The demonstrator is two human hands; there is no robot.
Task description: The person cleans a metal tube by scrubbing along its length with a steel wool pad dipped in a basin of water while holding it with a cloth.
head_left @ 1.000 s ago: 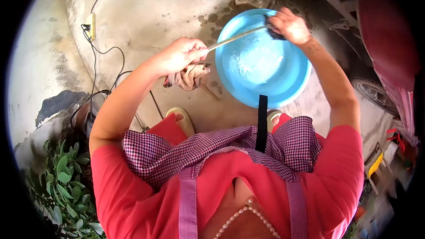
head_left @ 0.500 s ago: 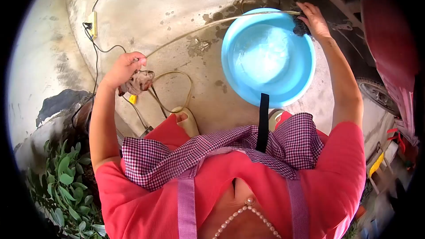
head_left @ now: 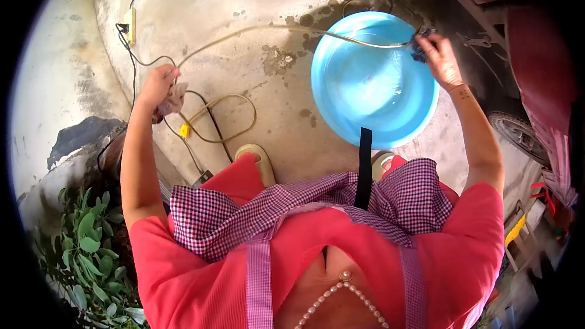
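Observation:
My left hand (head_left: 159, 85), at the left, is closed on a pale crumpled cloth (head_left: 174, 99) and on a thin tan hose (head_left: 244, 29). From there the hose arcs over the floor and across the blue basin (head_left: 323, 85) to my right hand (head_left: 441, 61). My right hand is closed round a dark cloth (head_left: 420, 46) at the basin's upper right rim, where the hose meets it. Water lies in the basin. A loop of the hose rests on the floor below my left hand, beside a yellow plug-like piece (head_left: 184, 130).
A power strip (head_left: 129, 27) with black cables lies at the upper left. Green leafy plants (head_left: 91, 250) stand at the lower left. A red vehicle (head_left: 539, 67) with a wheel (head_left: 518, 128) is at the right. My sandalled feet (head_left: 259, 161) are below the basin.
My hands have moved apart, the left one outward to the left with the pale cloth, the right one to the right with the dark cloth. A longer stretch of hose now spans between them.

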